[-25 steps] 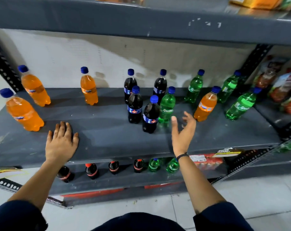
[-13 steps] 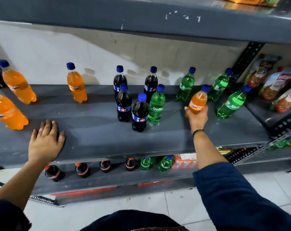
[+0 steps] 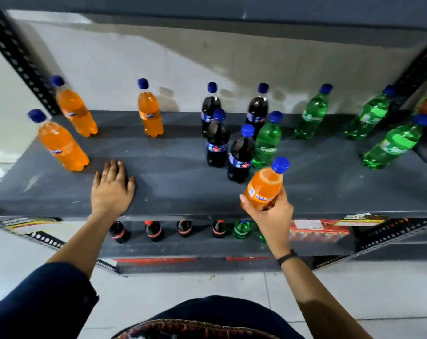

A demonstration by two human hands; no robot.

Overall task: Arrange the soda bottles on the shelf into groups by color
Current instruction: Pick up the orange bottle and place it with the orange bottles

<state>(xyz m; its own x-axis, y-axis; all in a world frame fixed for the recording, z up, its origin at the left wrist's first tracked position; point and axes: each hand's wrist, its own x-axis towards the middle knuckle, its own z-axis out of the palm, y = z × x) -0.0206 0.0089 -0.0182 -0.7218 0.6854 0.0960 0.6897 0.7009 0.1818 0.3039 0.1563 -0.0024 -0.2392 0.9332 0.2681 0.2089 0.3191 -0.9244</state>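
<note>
My right hand grips an orange soda bottle by its lower half, lifted above the front edge of the grey shelf. My left hand lies flat on the shelf, fingers spread, holding nothing. Three orange bottles stand at the left: one in front, one behind it, one further right. Several dark cola bottles cluster in the middle. A green bottle stands right beside them. Three more green bottles stand to the right.
A lower shelf holds small red-capped cola bottles, a green bottle and a red pack. Black perforated uprights frame the shelf. Another shelf board runs overhead. White floor tiles lie below.
My right hand reached the orange bottle among the green ones, closed on it, and has carried it left and toward the shelf's front edge. My left hand stayed flat on the shelf.
</note>
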